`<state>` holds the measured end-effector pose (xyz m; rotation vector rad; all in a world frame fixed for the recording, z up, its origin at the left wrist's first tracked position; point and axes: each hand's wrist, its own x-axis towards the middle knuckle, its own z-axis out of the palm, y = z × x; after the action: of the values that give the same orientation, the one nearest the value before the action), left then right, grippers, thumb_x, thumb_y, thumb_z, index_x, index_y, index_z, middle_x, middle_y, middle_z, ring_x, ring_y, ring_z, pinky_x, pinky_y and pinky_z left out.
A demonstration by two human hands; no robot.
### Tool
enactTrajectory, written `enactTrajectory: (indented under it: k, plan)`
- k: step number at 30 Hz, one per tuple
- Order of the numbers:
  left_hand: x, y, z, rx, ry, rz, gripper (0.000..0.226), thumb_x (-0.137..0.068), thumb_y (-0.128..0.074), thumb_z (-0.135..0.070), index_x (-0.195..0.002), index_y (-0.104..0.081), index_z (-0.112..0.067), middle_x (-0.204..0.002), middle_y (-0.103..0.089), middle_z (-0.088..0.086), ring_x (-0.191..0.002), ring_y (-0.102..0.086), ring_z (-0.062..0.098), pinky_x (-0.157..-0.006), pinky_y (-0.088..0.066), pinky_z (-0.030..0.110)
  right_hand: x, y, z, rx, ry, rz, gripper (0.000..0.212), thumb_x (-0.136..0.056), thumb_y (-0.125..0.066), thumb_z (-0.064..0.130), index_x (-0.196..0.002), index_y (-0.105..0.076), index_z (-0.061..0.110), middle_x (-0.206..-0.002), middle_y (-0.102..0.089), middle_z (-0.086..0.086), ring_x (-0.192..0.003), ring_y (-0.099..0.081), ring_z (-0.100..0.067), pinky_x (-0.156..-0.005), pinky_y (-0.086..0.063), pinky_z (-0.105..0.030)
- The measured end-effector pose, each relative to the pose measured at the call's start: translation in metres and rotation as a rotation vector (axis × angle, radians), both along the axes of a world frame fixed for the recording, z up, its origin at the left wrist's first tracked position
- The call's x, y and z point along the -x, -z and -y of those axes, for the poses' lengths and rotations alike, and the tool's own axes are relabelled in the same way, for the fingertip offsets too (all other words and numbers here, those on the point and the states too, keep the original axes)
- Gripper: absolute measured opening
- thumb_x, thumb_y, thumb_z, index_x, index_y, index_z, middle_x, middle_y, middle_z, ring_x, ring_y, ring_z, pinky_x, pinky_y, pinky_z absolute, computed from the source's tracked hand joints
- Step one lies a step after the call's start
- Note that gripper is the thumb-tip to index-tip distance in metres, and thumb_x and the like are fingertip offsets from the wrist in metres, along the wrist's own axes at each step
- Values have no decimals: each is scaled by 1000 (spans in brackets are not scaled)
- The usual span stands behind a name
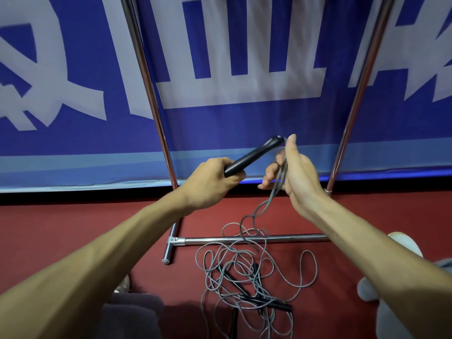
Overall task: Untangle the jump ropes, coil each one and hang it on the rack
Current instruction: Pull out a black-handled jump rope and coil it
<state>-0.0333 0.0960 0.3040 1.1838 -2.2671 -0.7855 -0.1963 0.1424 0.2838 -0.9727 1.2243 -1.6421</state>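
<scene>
Risk: with left hand [215, 178] wrapped round black handle [254, 155] and right hand [297, 170] curled round grey cord [267, 203], hauling upward could cinch tangle [234, 265] at 6 o'clock, snagging rack bar [288, 239].

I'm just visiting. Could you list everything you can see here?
rack: one, chrome, two uprights and a base bar.
banner: one, blue with white lettering, behind the rack.
floor: red, underfoot.
jump-rope handle: one, black, raised at centre.
rope cords: count unclear, grey, tangled on the floor across the base bar.
loose handles: at least two, black, inside the tangle.
shoes: apparently two, white, right edge.
left hand: one, grips the jump-rope handle.
right hand: one, holds grey strands rising from the tangle.
</scene>
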Motion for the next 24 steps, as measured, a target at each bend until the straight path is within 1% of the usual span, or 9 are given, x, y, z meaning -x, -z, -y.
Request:
enactTrajectory:
  k: [3, 8, 10, 12, 13, 15, 19, 22, 24]
  plan:
    - [4, -4, 0, -163, -60, -280, 32, -97, -58, -21, -69, -41, -18, -48, -31, -9, -40, -25, 10, -40, -23, 21, -5, 12, -1, -56, -121, -227, 41, -102, -37, 41, -72, -44, 13, -51, -54, -7, -50, -57, -21, -62, -50, -33]
    - [8, -10, 4, -332, -138, -694, 30, -100, -52, -12, -75, -36, -16, -53, -31, -6, -39, -23, 5, -38, -23, 18, -15, 23, -7, -120, -437, -520, 26, -99, -51, 21, -75, -47, 11, -61, -63, -4, -47, -57, -8, -46, -46, -20]
    - [5, -9, 8, -331, -151, -717, 21, -99, -52, -10, -82, -41, -12, -58, -32, -3, -40, -25, 5, -39, -26, 18, -18, 28, -6, -153, -504, -659, 25, -101, -48, 26, -80, -46, 14, -58, -65, -1, -53, -65, -18, -53, -52, -32]
    - [2, -4, 11, -349, -180, -708, 13, -99, -54, -10, -91, -44, -9, -63, -38, -1, -40, -28, 5, -40, -29, 18, -20, 32, -6, -159, -542, -771, 24, -102, -43, 31, -83, -46, 16, -51, -63, 3, -71, -71, -30, -71, -53, -47]
    - [1, -2, 12, -369, -205, -714, 12, -99, -55, -11, -94, -45, -8, -68, -43, 1, -40, -29, 6, -40, -31, 18, -20, 33, -6, -167, -556, -799, 24, -103, -41, 31, -84, -46, 17, -50, -62, 3, -76, -71, -32, -74, -53, -45]
    - [2, 1, 10, -420, -236, -733, 13, -99, -55, -14, -92, -45, -10, -83, -55, 8, -41, -31, 7, -41, -35, 19, -20, 33, -5, -202, -574, -775, 24, -104, -39, 30, -85, -46, 17, -52, -62, 1, -73, -70, -30, -61, -54, -31]
    - [8, 2, 4, -624, -166, -783, 20, -100, -53, -20, -87, -39, -15, -113, -66, 25, -42, -33, 10, -43, -35, 21, -22, 31, -6, -222, -609, -909, 25, -103, -44, 31, -83, -52, 18, -68, -69, -4, -50, -57, -1, -53, -44, -16]
    - [14, -1, 1, -881, -112, -911, 13, -102, -49, -23, -99, -45, -11, -109, -68, 27, -40, -31, 8, -39, -32, 17, -16, 34, -4, -231, -604, -1012, 27, -99, -51, 35, -77, -57, 22, -66, -71, 3, -59, -61, -13, -61, -50, -32]
    - [14, -2, 4, -957, -145, -977, 13, -102, -49, -23, -95, -48, -12, -94, -72, 22, -37, -29, 7, -36, -28, 15, -9, 34, -4, -275, -604, -998, 28, -98, -53, 33, -74, -59, 20, -65, -70, 2, -62, -62, -20, -65, -54, -38]
